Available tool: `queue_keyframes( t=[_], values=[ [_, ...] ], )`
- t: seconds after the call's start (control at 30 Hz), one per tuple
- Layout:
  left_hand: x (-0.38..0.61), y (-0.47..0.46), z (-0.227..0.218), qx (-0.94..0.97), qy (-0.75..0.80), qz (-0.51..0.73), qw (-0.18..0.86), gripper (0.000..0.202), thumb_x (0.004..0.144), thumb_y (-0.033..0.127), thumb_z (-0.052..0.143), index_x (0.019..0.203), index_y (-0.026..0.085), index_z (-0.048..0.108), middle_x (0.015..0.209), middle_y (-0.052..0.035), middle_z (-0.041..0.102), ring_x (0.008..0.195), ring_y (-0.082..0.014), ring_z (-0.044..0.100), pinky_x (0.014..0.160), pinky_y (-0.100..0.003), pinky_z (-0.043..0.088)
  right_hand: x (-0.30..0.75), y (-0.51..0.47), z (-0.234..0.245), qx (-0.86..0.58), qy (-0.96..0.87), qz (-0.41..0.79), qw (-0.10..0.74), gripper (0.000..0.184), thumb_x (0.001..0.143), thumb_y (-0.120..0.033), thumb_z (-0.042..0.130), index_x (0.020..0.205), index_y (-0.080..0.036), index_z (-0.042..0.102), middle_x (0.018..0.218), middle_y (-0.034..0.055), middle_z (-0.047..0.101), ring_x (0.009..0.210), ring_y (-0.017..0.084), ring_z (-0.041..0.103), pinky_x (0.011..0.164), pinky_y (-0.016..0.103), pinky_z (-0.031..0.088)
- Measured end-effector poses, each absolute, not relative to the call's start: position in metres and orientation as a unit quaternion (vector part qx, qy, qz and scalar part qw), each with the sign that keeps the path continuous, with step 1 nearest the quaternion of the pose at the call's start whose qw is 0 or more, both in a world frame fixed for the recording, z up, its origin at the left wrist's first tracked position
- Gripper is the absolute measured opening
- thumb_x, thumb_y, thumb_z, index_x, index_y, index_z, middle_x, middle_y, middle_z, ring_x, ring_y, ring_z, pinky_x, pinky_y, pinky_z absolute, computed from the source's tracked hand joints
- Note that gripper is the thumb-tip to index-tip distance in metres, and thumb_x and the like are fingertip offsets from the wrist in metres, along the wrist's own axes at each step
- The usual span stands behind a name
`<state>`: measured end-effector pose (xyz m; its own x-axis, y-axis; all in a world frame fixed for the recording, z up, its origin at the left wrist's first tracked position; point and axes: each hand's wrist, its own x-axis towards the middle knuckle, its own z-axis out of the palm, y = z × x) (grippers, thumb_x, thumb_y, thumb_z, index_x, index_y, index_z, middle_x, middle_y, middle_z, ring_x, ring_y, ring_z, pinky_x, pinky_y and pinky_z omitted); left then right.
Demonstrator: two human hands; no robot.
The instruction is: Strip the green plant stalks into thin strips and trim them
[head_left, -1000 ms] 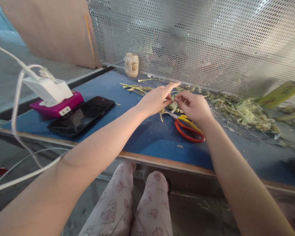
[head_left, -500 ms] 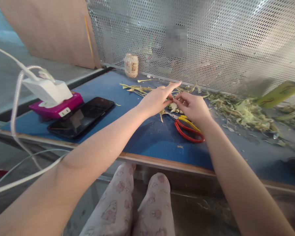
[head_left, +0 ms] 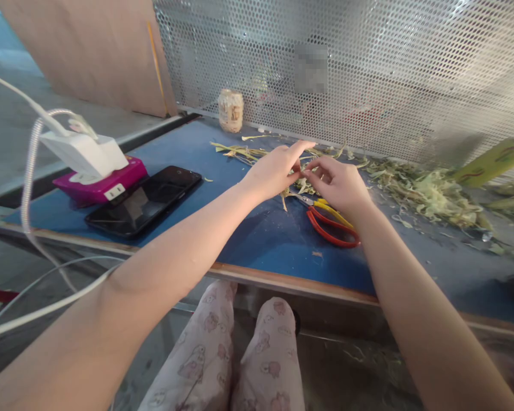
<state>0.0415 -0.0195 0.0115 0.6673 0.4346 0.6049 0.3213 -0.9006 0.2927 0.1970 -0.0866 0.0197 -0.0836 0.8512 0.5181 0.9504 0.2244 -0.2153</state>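
My left hand (head_left: 274,170) and my right hand (head_left: 336,184) meet over the blue table top (head_left: 257,234), fingertips pinched together on a small pale green plant piece (head_left: 300,184) between them. The left forefinger sticks out straight. Red and yellow scissors (head_left: 330,222) lie on the table just below my right hand. Long dry stalks (head_left: 240,152) lie behind my left hand.
A heap of green husk scraps (head_left: 424,191) spreads to the right along a perforated metal screen (head_left: 368,68). A small jar (head_left: 231,111) stands at the back. At left lie a black phone (head_left: 143,201) and a pink box (head_left: 100,184) with a white charger (head_left: 83,153) and cables.
Both hands stay together on the plant piece; the fingers have shifted slightly as they work it. The scissors have not moved.
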Motion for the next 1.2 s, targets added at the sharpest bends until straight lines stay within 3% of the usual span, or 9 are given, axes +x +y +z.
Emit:
queue_keyframes(
  t=[0.3, 0.53, 0.83, 1.2],
  values=[
    [0.0418, -0.0198, 0.0114, 0.914, 0.195, 0.348, 0.071, 0.048, 0.077, 0.015, 0.049, 0.123, 0.019, 0.035, 0.084, -0.0031, 0.060, 0.088, -0.0181, 0.055, 0.077, -0.031, 0.042, 0.1980, -0.0858, 0.0191, -0.621, -0.736, -0.066, 0.262, 0.024, 0.080, -0.032, 0.043, 0.092, -0.021, 0.060, 0.062, 0.0007, 0.059, 0.055, 0.013, 0.049, 0.051, 0.024, 0.030],
    [0.0428, -0.0169, 0.0081, 0.910, 0.194, 0.358, 0.073, 0.048, 0.077, 0.017, 0.050, 0.122, 0.021, 0.036, 0.083, -0.0029, 0.061, 0.086, -0.0177, 0.056, 0.076, -0.032, 0.042, 0.1989, -0.0848, 0.0188, -0.623, -0.735, -0.074, 0.256, 0.022, 0.079, -0.033, 0.045, 0.085, -0.020, 0.061, 0.064, 0.0016, 0.060, 0.057, 0.013, 0.049, 0.052, 0.024, 0.029],
    [0.0428, -0.0187, 0.0096, 0.918, 0.174, 0.345, 0.092, 0.057, 0.079, 0.016, 0.045, 0.132, 0.024, 0.026, 0.099, -0.0040, 0.062, 0.095, -0.0190, 0.055, 0.083, -0.035, 0.041, 0.1999, -0.0832, 0.0179, -0.623, -0.731, -0.080, 0.266, 0.021, 0.078, -0.033, 0.046, 0.089, -0.020, 0.059, 0.067, 0.0028, 0.060, 0.059, 0.015, 0.050, 0.052, 0.026, 0.032],
    [0.0421, -0.0220, 0.0127, 0.921, 0.193, 0.327, 0.087, 0.050, 0.077, 0.012, 0.045, 0.125, 0.020, 0.035, 0.089, -0.0029, 0.064, 0.089, -0.0178, 0.059, 0.080, -0.033, 0.043, 0.1976, -0.0856, 0.0211, -0.626, -0.732, -0.072, 0.261, 0.019, 0.077, -0.033, 0.047, 0.085, -0.020, 0.058, 0.067, 0.0031, 0.060, 0.058, 0.014, 0.049, 0.052, 0.025, 0.031]
  ],
)
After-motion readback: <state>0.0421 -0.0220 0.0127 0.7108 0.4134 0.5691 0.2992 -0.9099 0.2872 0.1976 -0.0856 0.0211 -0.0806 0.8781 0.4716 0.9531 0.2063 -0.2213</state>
